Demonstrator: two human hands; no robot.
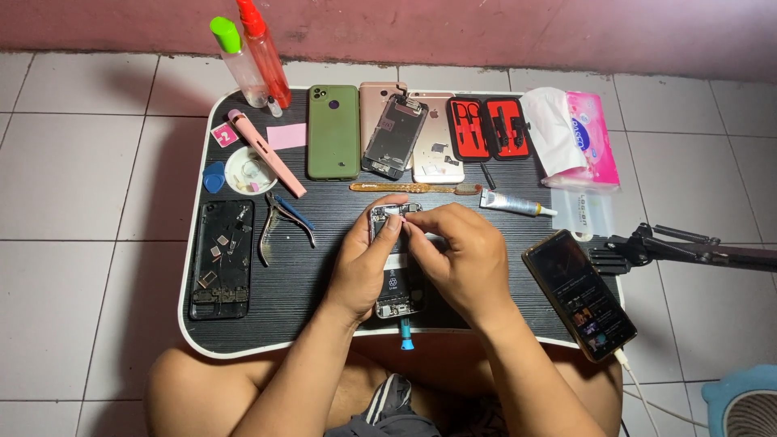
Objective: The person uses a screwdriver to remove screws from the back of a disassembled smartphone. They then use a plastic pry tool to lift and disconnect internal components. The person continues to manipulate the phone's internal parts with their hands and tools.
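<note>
Head view: better to keep the opened phone (395, 263) flat at the middle of the black lap table (324, 311) and press gently. Left hand (364, 263) curled around its left edge, thumb on top end. Right hand (453, 255) with fingers pinched together at the upper part, touching small components.

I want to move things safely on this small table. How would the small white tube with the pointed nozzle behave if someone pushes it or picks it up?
The white tube lies flat on the black tabletop, so it probably will not tip. Its body looks round, so a sideways push may roll it, perhaps in a curve because the nozzle end is narrower. It looks small and thin, so likely light, and perhaps soft when squeezed.
</note>
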